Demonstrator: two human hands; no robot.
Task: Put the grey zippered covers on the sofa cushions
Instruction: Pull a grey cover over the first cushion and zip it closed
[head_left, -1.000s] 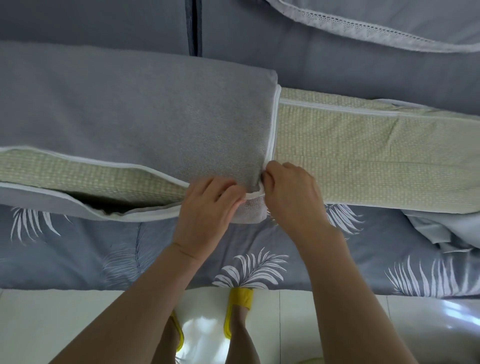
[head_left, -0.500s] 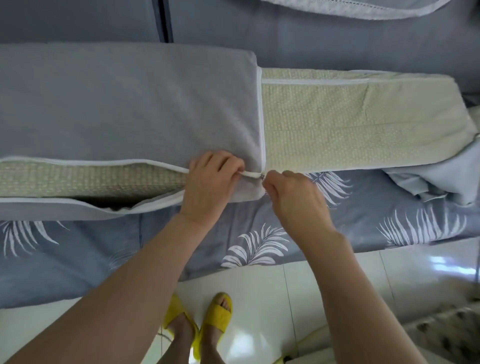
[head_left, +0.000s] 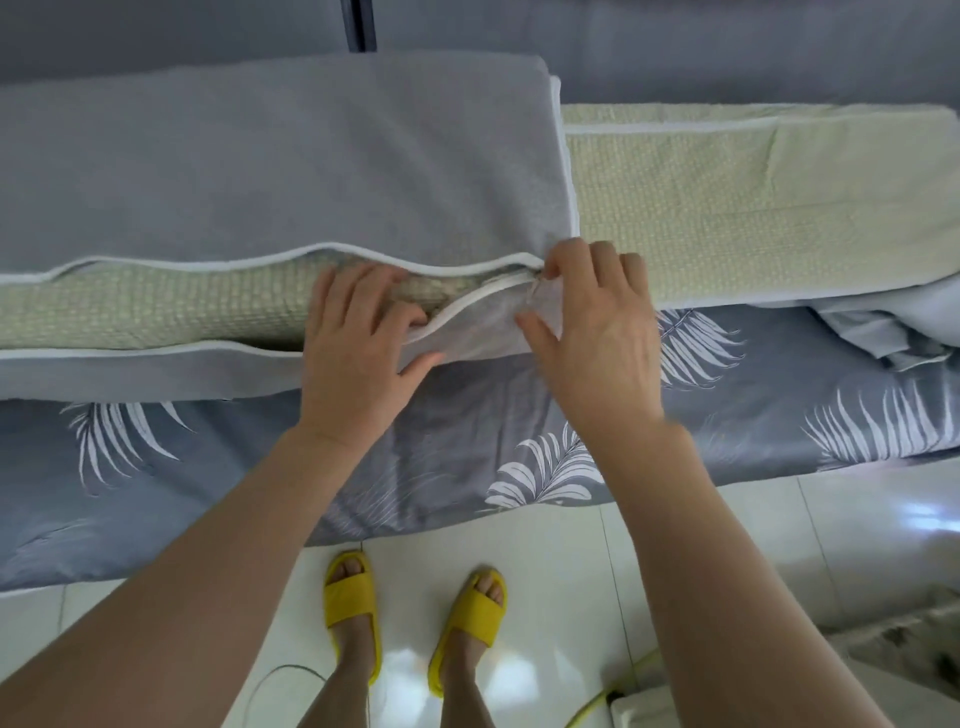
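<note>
A grey zippered cover (head_left: 270, 171) with white piping lies over the left cushion, whose pale green woven side (head_left: 156, 317) shows through the open zipper slit along the front. My left hand (head_left: 358, 343) grips the lower flap of the cover at the slit, fingers over the cushion's edge and thumb under the fabric. My right hand (head_left: 592, 322) pinches the cover's front right corner, where the zipper ends. A second pale green cushion (head_left: 753, 208) lies bare to the right.
Both cushions rest on a grey bed sheet with white leaf prints (head_left: 467, 441). Loose grey fabric (head_left: 893, 332) is bunched at the right edge. Below is a glossy white tile floor (head_left: 571, 571), with my feet in yellow slippers (head_left: 353, 608) on it.
The zipper slit near the corner has gaped open. My left hand shifted from the closed corner to hold the lower flap, and my right hand moved up onto the corner. The camera tilted.
</note>
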